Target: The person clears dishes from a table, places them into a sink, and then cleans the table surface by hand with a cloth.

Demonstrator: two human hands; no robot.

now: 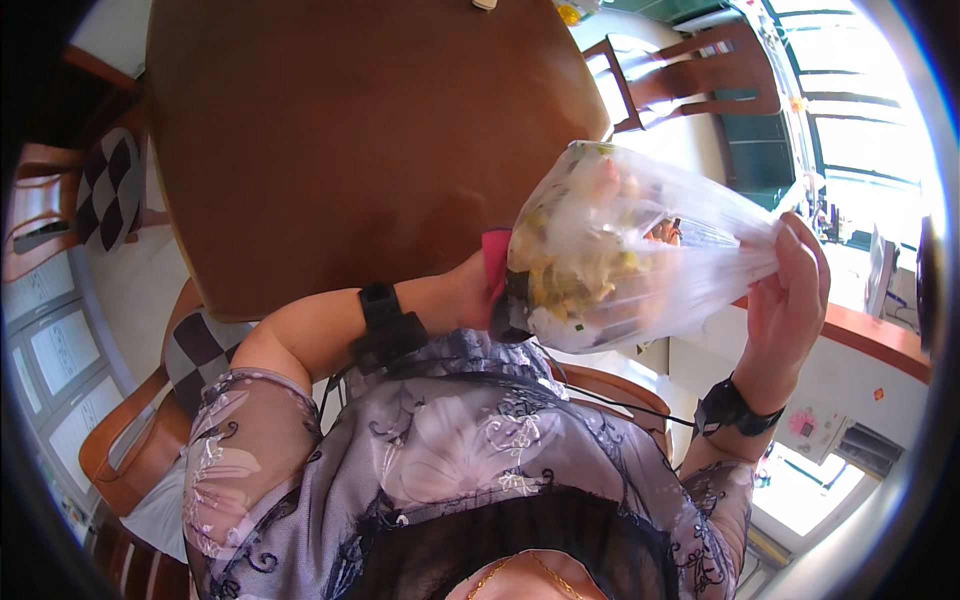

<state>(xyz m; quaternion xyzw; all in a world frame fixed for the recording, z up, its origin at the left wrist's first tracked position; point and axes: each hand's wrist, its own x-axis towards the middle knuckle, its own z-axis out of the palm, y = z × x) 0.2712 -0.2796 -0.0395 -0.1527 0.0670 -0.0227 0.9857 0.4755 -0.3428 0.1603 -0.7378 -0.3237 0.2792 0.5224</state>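
the person holds a clear plastic bag (pixel 620 250) up in front of their chest, off the table, with both hands on it. the bag is bulging with pale yellow and green food scraps, packed mostly toward its left end. the right hand (pixel 790 300) is closed around the gathered, twisted mouth of the bag, fingers curled tight on the bunched plastic. the left hand (pixel 480 290) is at the bag's other end, mostly hidden behind it; it seems to cup or grip the full bottom, but i cannot tell just how the fingers sit. something pink and dark (pixel 497 262) shows between that hand and the bag, too covered to make out. each wrist wears a black band, the left one (pixel 385 325) and the right one (pixel 735 410).

beyond the bag stands a large brown wooden table (pixel 350 130), well apart from it. wooden chairs stand around, one at the far right (pixel 700 75) and one with a black and white checked cushion (pixel 105 190) at the left. the person wears a grey patterned lace top (pixel 450 450)
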